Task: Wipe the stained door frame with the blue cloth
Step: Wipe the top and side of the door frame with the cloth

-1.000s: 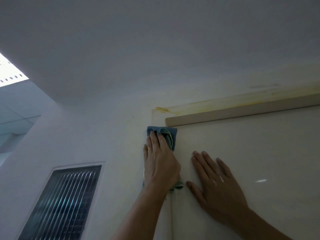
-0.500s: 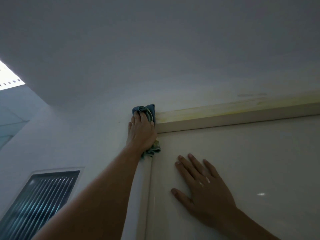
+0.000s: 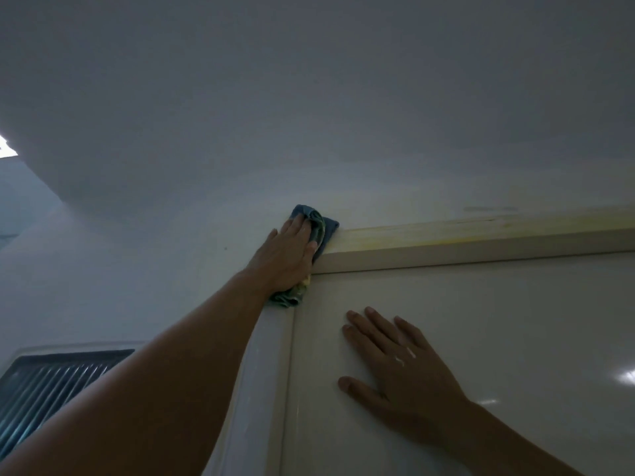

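A blue cloth (image 3: pixel 326 227) is pressed flat against the top left corner of the cream door frame (image 3: pixel 464 245). My left hand (image 3: pixel 290 259) lies over the cloth and holds it to the frame; a crumpled end of the cloth hangs out below my wrist. Yellow stains run along the upper face of the frame's top rail to the right of the cloth. My right hand (image 3: pixel 402 372) rests flat with fingers spread on the glossy door panel (image 3: pixel 515 338), apart from the cloth.
A louvred window (image 3: pixel 51 383) sits in the wall at the lower left. The white ceiling (image 3: pixel 309 97) hangs low just above the frame. A bright light panel (image 3: pixel 5 149) shows at the left edge.
My left hand slid the cloth up the side jamb to the frame's top left corner, then slightly right onto the top rail. My right hand stayed flat on the door.
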